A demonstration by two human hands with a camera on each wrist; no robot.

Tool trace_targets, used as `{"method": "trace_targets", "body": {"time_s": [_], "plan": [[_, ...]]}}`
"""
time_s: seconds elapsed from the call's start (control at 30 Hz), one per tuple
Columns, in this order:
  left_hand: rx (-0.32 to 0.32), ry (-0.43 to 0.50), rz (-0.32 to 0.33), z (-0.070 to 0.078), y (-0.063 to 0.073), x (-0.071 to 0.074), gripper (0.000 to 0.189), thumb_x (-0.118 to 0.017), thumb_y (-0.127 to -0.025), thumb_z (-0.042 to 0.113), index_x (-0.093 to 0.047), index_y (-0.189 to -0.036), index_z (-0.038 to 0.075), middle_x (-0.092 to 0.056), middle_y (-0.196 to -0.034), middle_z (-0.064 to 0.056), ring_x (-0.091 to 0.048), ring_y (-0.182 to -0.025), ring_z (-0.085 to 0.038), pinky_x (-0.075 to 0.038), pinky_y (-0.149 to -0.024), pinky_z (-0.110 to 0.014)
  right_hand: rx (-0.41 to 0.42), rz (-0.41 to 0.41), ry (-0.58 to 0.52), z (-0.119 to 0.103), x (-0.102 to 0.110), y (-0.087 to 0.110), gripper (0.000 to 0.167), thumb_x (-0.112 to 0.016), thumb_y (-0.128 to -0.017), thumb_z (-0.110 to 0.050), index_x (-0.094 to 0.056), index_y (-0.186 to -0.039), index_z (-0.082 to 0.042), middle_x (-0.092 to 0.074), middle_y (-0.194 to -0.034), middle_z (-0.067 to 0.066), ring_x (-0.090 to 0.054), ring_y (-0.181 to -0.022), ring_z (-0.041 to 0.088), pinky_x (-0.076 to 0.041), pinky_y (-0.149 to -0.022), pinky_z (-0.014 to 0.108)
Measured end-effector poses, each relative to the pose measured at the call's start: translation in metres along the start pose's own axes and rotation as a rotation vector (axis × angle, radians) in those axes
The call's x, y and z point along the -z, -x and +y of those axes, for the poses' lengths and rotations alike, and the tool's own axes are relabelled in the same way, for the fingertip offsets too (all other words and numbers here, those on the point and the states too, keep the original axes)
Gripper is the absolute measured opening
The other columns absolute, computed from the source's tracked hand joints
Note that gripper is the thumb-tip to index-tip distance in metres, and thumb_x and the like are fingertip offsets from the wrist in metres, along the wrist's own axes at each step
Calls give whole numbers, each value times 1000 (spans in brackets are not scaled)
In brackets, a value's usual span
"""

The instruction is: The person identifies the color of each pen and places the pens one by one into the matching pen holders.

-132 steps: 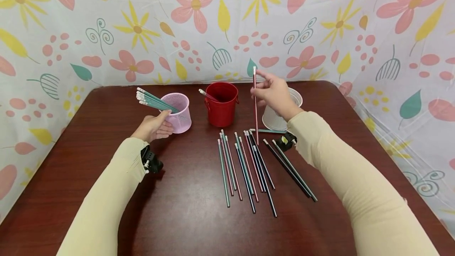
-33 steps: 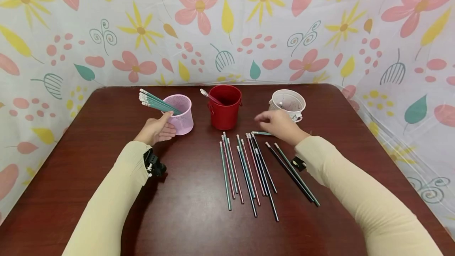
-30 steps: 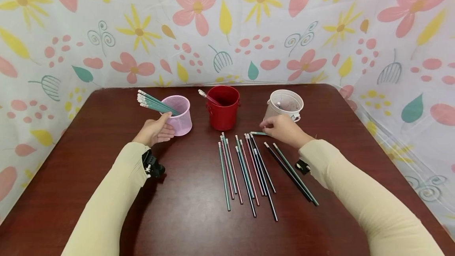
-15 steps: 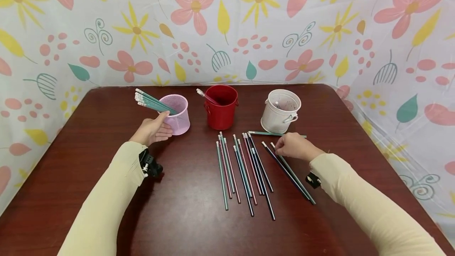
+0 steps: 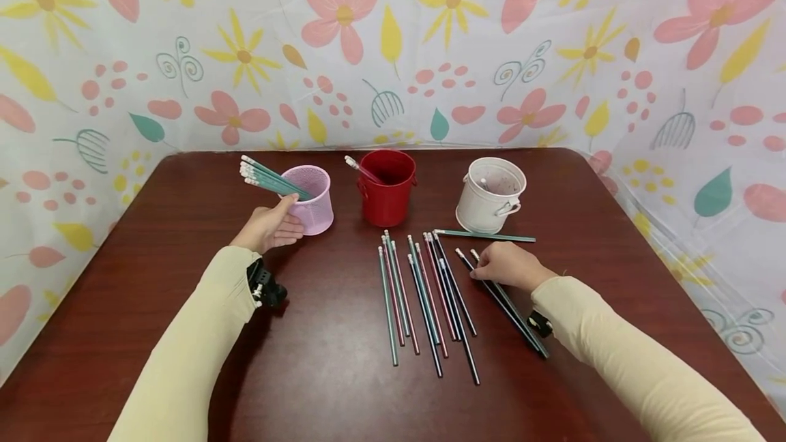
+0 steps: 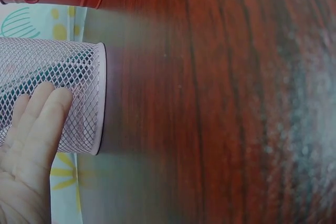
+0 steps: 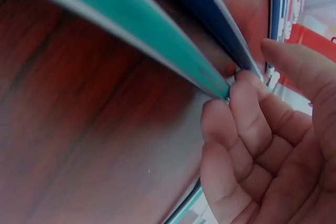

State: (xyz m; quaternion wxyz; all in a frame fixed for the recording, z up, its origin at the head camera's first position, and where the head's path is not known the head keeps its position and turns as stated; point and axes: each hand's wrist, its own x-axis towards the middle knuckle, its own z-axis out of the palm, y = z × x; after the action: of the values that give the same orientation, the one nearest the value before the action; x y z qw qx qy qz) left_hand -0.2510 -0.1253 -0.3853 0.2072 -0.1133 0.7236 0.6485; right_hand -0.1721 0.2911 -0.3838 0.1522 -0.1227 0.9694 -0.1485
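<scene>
My left hand (image 5: 270, 224) holds a pink mesh pencil cup (image 5: 316, 215), thumb at its rim and fingers along its side. In the left wrist view those fingers (image 6: 44, 114) lie nearly straight against the mesh. Several teal pencils (image 5: 270, 179) lean out of this cup to the left. My right hand (image 5: 506, 264) is low over a teal pencil (image 7: 131, 17) and a dark blue pencil (image 7: 210, 11). In the right wrist view its fingertips touch near their eraser ends, while the thumb stands apart from the fingers.
A red bucket (image 5: 388, 203) with a red pencil (image 5: 362, 168) leaning out stands mid-back. Right of it is a white bucket (image 5: 482, 210) with an eraser end inside. A teal pencil (image 5: 491, 235) lies crosswise before it. Several mixed pencils (image 5: 393, 312) lie on the table (image 5: 319, 374).
My right hand let go of a red pencil at the white bucket, then moved down past the crosswise teal pencil to the pair on the right. My left hand stays at the pink cup.
</scene>
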Motion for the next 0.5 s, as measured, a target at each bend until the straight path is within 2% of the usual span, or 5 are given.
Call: {"method": "trace_targets", "body": {"time_s": [0.13,0.33,0.4,0.5], "plan": [[-3,12,5,1,-2,-3,54,-48,-96,45,-53,-103,-9,-64,-69,-3,-66,-66,-13,-56,-71,-27,-32,6,3,0,-1,-1,27,-73,-80,-22,-56,-59,-16,-40,-53,-10,-38,-52,9,-30,-49,25],[8,41,28,-2,0,-4,48,-48,-96,42,-54,-95,-6,-63,-65,-3,-64,-60,-11,-56,-65,-25,-28,2,-10,0,-4,-4,27,-67,-78,-17,-51,-56,-17,-41,-52,-10,-39,-50,8,-31,-48,25],[4,42,34,-2,0,-4,47,-48,-96,41,-54,-94,-6,-63,-65,-3,-64,-59,-10,-56,-65,-25,-14,20,-32,0,-3,-5,25,-64,-76,-16,-51,-56,-17,-42,-51,-10,-40,-49,8,-32,-47,25],[-7,42,43,-1,0,-4,46,-48,-96,40,-54,-92,-6,-63,-65,-3,-64,-59,-10,-56,-65,-25,5,47,-130,2,2,-7,19,-60,-77,-15,-53,-59,-13,-45,-49,-6,-43,-47,9,-35,-47,26]]}}
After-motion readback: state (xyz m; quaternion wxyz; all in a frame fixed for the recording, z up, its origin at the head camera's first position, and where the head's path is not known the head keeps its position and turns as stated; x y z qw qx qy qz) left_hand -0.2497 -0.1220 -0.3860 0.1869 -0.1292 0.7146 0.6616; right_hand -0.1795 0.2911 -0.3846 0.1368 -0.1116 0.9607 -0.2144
